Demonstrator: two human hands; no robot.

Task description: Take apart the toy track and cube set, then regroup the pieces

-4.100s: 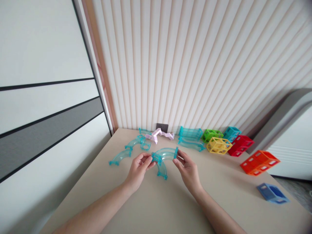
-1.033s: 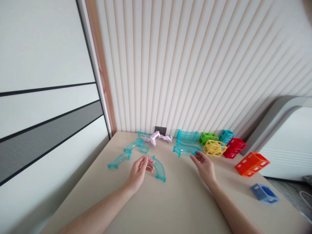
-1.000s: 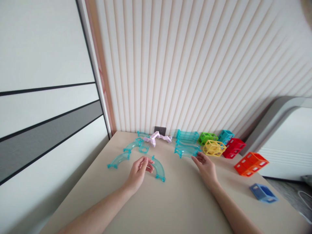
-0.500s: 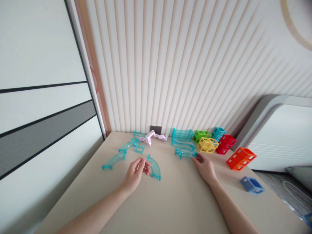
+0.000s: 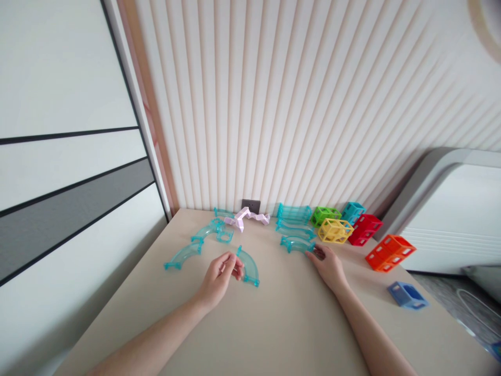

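My left hand (image 5: 219,277) is closed, thumb against the curled fingers. Its fingertips are right beside a curved translucent teal track piece (image 5: 250,266) lying on the table; whether anything is inside the fingers is hidden. On the other side, my right hand (image 5: 327,265) has thumb and index finger at the right end of another curved teal track piece (image 5: 297,244). Behind that piece are more teal track pieces (image 5: 294,213), lined up toward the wall. Left of my left hand, curved teal pieces (image 5: 186,255) form a bent line with a ring-like teal piece (image 5: 224,236).
Lilac faceted pieces (image 5: 242,219) lie by a dark wall socket (image 5: 251,206). Open-frame blocks stand at right: green (image 5: 325,215), yellow (image 5: 335,231), teal (image 5: 353,213), red (image 5: 365,230), orange (image 5: 390,253) and blue (image 5: 408,295). The ribbed wall (image 5: 250,104) bounds the table's back.
The view has shifted slightly. My right hand and the track piece at its fingertips have moved a touch left relative to the pieces behind. My left hand has barely moved.
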